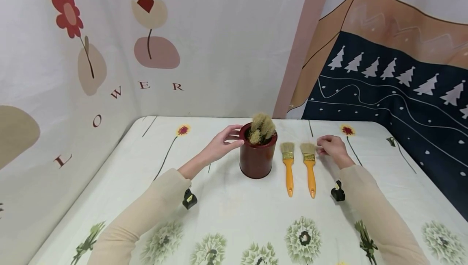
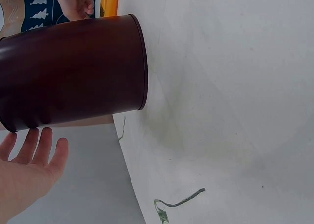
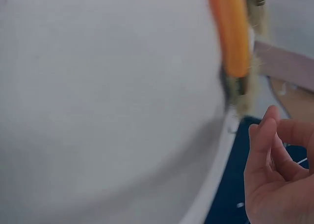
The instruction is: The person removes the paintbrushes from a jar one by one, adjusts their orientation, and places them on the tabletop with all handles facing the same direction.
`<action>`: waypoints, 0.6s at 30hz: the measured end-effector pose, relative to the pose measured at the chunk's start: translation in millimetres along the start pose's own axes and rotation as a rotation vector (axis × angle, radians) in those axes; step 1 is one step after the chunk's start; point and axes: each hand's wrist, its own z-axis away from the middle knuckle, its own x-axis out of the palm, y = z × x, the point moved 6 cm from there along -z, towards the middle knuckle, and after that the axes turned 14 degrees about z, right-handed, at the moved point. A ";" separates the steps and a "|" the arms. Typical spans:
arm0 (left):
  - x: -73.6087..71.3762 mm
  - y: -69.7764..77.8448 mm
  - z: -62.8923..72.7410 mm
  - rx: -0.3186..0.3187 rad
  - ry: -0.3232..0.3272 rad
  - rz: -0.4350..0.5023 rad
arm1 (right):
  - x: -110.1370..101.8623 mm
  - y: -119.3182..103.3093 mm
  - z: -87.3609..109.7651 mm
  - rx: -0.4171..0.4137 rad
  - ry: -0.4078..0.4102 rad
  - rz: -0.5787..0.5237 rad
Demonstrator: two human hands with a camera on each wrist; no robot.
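Observation:
A dark red cylindrical can (image 1: 257,159) stands upright, with several bushy beige bristle tufts (image 1: 263,126) showing above its rim; their lower parts are hidden inside. My left hand (image 1: 224,142) reaches to its left side, fingertips at the rim, as the left wrist view shows with the fingers (image 2: 45,144) loosely extended. To the can's right lie two flat paintbrushes with orange handles, a nearer one (image 1: 289,175) and a right one (image 1: 310,175), bristles pointing away. My right hand (image 1: 333,149) hovers beside the right brush's bristles, fingers bent loosely, thumb close to the fingertips, holding nothing visible.
A white cloth with printed flowers covers the table (image 1: 234,216). Behind it hang a pale printed curtain (image 1: 234,53) and a dark blue section with white trees (image 1: 365,90). Small black cameras (image 1: 189,199) are strapped at both wrists.

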 end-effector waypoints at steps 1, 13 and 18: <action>0.2 0.2 0.1 -0.001 -0.001 -0.002 | -0.4 1.9 -4.9 -0.024 0.010 0.004; 0.4 0.3 1.3 -0.004 -0.001 -0.011 | 23.1 22.0 -69.0 -0.236 0.088 0.069; 0.2 0.2 1.0 -0.003 -0.001 -0.012 | 25.2 -20.6 -23.1 -0.276 -0.027 0.018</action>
